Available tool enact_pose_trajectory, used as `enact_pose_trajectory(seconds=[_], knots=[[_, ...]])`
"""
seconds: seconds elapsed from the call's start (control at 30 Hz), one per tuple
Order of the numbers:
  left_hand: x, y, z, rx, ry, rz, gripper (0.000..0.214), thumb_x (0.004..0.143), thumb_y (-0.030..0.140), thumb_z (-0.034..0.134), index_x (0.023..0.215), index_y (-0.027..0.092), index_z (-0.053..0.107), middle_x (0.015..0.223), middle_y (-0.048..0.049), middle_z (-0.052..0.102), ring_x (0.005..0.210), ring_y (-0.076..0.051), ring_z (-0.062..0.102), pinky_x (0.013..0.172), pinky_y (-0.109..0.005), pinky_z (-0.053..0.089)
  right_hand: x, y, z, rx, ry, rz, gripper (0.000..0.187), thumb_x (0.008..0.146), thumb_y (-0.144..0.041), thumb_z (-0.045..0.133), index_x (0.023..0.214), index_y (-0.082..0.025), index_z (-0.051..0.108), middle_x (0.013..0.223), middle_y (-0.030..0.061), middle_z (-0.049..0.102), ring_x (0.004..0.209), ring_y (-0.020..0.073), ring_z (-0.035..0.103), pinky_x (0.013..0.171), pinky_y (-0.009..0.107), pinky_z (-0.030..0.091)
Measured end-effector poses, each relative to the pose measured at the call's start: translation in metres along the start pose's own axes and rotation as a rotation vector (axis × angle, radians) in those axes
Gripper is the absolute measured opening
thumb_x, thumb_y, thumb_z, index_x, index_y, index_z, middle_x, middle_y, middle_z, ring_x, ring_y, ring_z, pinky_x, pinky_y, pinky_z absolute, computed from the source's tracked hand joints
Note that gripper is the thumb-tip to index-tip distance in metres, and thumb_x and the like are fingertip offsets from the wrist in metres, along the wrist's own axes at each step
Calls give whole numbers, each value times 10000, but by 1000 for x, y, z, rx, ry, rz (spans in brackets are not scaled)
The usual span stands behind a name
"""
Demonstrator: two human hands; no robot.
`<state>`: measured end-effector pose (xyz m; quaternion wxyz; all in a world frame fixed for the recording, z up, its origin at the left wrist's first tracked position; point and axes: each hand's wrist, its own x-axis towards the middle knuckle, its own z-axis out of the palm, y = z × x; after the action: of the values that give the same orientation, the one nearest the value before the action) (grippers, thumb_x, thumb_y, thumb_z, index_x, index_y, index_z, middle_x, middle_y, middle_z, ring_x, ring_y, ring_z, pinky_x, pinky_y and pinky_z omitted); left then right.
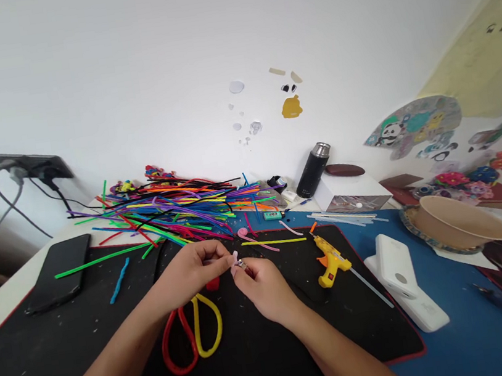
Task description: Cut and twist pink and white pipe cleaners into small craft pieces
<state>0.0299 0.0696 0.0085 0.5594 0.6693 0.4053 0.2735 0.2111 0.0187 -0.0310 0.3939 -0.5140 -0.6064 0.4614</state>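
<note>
left hand and right hand pinching small pale lilac piece between them above black mat, scissors at 7 o'clock from it, yellow glue gun at 3 o'clock, pipe cleaner pile at 11 o'clock

I see a small pale-lilac piece, one end poking up between the fingers; silvery bit just beside it, mostly hidden.
</note>
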Motion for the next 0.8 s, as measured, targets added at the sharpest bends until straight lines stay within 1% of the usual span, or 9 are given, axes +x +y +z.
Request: enact_pose_trajectory(seconds=[0.2,0.33,0.53,0.67,0.8], knots=[[-1,1,-4,45,-30,-9,389,835,551,746,778,173,675,619,14,594,566,-127,486,547,-226,342,-1,2,0,-27,-34,-8,362,953,-388,544,661,-218,415,603,-64,346,566,112,291,526,282,201],[0,-1,-7,51,-73,-25,369,816,518,769,793,162,676,638,29,581,580,-113,456,553,-213,329,0,2,0,-52,-45,3,357,950,-378,541,657,-214,419,605,-62,356,570,110,301,524,276,206],[-1,-2,-8,30,-95,-51,326,806,469,782,794,161,676,643,37,571,585,-107,440,553,-206,324,-1,2,-1,-44,-46,6,359,953,-390,541,663,-216,421,605,-64,349,569,112,297,521,277,210],[-1,-3,-8,26,-98,-46,302,815,451,772,796,165,678,648,38,571,595,-113,464,565,-210,341,-1,1,-1,-59,-54,9,358,956,-389,542,664,-216,427,608,-62,361,571,112,304,519,276,212],[-1,-3,-9,41,-110,-54,286,814,442,770,811,168,690,674,25,608,609,-122,497,572,-213,359,-1,0,-2,-76,-48,15,372,962,-405,540,661,-215,432,598,-61,361,562,112,303,522,282,201]])
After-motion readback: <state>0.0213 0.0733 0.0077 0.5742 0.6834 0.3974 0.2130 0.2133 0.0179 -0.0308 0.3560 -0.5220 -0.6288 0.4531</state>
